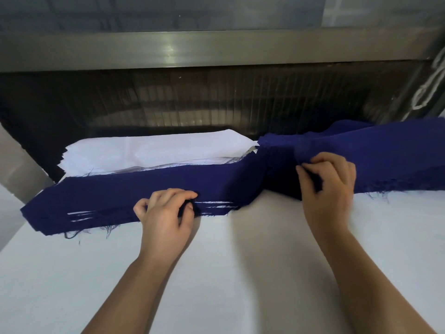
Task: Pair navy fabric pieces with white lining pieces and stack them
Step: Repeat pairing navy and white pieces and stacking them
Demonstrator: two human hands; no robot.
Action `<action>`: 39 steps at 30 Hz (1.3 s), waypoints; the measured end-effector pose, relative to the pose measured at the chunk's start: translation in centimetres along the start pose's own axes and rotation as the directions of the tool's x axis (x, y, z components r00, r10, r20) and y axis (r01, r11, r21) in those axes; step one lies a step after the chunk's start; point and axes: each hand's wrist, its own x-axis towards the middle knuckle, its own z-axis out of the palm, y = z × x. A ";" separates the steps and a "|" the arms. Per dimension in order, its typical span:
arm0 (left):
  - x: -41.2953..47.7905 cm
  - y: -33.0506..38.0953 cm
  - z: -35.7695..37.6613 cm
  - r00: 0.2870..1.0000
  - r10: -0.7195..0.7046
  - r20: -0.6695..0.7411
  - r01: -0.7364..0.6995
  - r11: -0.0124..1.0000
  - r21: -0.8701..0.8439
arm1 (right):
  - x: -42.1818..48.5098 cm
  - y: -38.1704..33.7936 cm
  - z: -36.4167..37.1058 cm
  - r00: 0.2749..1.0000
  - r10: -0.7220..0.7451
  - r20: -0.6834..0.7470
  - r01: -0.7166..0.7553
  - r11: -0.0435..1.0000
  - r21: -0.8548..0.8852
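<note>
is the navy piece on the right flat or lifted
Lifted: the right hand pinches the navy piece, with a dark gap under its raised edge.

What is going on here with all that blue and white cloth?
A person is sorting cloth with bare hands at a white table. The left hand pinches the near edge of a navy stack, where thin white layers show between the navy ones. The right hand pinches cloth on a second navy pile to the right. A heap of white lining pieces lies behind the left stack.
</note>
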 end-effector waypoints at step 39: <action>0.7 -0.7 -4.0 0.985 0.021 0.169 0.031 0.954 -0.298 | -4.0 -7.8 1.0 0.425 -0.199 0.883 0.173 0.975 0.137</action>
